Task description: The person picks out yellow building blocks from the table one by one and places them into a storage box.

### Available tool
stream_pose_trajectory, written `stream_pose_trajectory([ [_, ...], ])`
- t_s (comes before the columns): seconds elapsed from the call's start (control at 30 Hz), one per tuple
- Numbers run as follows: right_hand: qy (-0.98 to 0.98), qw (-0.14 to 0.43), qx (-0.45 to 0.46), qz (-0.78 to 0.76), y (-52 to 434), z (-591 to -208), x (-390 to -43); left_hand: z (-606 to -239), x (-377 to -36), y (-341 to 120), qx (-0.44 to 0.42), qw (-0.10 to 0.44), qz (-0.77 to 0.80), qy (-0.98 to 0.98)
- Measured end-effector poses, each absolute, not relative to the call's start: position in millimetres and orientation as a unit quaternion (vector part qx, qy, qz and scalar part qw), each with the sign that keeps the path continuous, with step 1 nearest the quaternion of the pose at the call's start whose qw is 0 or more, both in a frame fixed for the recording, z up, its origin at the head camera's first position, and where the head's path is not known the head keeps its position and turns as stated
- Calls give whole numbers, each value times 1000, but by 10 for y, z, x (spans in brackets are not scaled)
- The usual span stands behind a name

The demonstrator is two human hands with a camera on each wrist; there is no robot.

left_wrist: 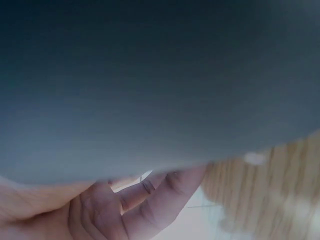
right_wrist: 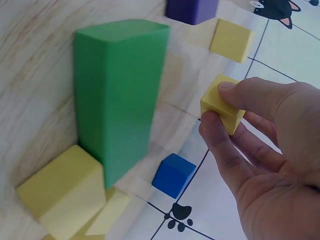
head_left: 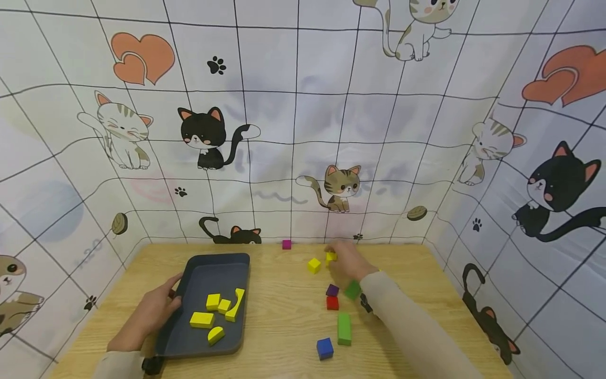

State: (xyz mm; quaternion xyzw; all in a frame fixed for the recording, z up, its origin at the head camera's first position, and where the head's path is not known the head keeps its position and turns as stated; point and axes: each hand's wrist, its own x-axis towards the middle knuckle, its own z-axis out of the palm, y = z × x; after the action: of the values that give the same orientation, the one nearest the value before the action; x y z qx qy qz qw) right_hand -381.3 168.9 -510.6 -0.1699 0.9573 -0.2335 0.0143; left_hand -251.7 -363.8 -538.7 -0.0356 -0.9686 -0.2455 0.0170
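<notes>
At the left, my left hand point(head_left: 150, 314) holds the long side of a dark grey tray point(head_left: 219, 273), thumb at the rim. Several yellow blocks lie in it, among them a half-round block point(head_left: 215, 335) and an arched block point(head_left: 235, 305). The tray's blurred side fills most of the left wrist view, fingers point(left_wrist: 162, 200) bent beneath its edge. At the back of the table, my right hand point(head_left: 351, 261) pinches a small yellow cube point(right_wrist: 221, 103) between thumb and fingertips. Another yellow cube point(head_left: 314, 265) stands just left of that hand.
On the wooden table point(head_left: 279, 316) are a magenta block point(head_left: 286, 245), a purple block point(head_left: 332, 290), a red cube point(head_left: 332, 303), a green block point(head_left: 352, 290), a long green block point(head_left: 344, 329) and a blue cube point(head_left: 324, 348). A cat-print cloth point(head_left: 270, 116) hangs behind.
</notes>
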Motion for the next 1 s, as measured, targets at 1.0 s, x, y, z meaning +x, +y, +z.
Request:
stream_pose_trajectory([
  [1.0, 924, -6, -299, -240, 523, -4768, -3625, -5367, -2503, -3623, -59, 27, -238, -969],
])
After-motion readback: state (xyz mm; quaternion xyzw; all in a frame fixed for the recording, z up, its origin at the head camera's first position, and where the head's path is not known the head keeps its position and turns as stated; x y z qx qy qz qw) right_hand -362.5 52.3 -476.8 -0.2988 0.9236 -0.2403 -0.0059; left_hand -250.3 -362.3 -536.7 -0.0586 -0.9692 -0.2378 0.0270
